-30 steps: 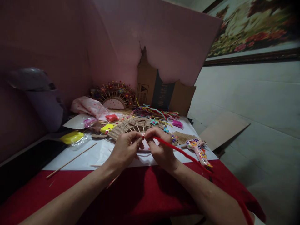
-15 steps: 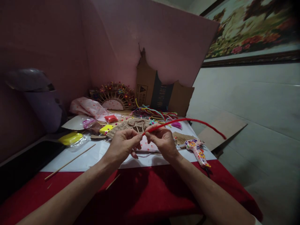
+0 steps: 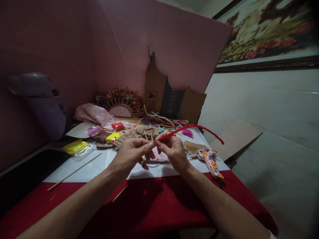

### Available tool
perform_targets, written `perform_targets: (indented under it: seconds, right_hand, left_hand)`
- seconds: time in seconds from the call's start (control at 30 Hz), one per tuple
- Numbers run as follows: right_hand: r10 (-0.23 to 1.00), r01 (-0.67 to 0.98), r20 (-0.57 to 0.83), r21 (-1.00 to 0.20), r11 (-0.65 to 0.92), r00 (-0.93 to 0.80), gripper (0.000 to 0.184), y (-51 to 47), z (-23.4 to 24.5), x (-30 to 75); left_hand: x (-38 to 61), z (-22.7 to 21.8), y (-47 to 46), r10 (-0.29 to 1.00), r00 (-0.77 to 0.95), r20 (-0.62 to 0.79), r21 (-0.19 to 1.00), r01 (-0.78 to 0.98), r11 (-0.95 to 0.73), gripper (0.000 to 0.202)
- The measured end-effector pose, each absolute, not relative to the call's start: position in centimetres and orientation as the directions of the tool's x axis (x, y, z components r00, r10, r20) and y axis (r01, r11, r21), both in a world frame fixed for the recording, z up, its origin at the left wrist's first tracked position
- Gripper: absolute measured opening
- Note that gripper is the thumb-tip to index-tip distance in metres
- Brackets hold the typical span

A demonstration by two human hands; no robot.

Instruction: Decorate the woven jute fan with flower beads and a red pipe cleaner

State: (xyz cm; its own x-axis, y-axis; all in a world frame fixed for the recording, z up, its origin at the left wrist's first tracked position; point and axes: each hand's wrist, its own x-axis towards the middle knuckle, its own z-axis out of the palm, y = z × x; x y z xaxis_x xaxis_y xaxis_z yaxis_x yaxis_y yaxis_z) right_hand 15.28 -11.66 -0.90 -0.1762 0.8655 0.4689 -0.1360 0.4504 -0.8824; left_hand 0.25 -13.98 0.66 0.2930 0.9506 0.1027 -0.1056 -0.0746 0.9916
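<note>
A red pipe cleaner (image 3: 196, 126) runs between my hands and arcs out to the right, its free tip drooping. My left hand (image 3: 134, 151) pinches its near end between thumb and forefinger. Close beside it, my right hand (image 3: 171, 149) grips the same pipe cleaner with thumb and fingers, the fingertips of both hands almost touching. Behind and below the hands lies a half-round fan shape (image 3: 132, 134) wound with brown twine, with sticks and a pink dotted cloth centre, partly hidden by my hands.
A flowered glue gun (image 3: 209, 161) lies to the right. Colourful pipe cleaners (image 3: 161, 118), a finished fan (image 3: 122, 104) and torn cardboard (image 3: 174, 96) are at the back. Yellow clay (image 3: 74, 147) in a bag and a wooden stick (image 3: 74, 171) lie left, on white paper over red cloth.
The free end of the red pipe cleaner has drawn in to the left and curves more sharply. Both hands stay nearly in place, still pinching it.
</note>
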Motion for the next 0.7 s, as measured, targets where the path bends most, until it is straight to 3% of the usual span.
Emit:
perform_targets:
  seconds: [0.37, 0.57, 0.7]
  right_hand:
    - [0.858, -0.096, 0.476, -0.880, 0.466, -0.195, 0.022, -12.08, -1.02, 15.11]
    - [0.839, -0.020, 0.517, -0.853, 0.521, -0.173, 0.015, -12.20, -1.41, 15.10]
    - [0.865, -0.060, 0.479, -0.878, 0.475, -0.152, 0.016, -11.94, -1.29, 15.20]
  left_hand:
    - [0.48, 0.55, -13.98, 0.968, 0.239, 0.076, 0.993, -0.110, -0.051, 0.027]
    - [0.68, 0.15, -14.01, 0.970, 0.172, 0.172, 0.985, -0.051, -0.166, 0.030]
    - [0.67, 0.19, -13.96, 0.963, 0.192, 0.187, 0.982, -0.026, -0.185, 0.026]
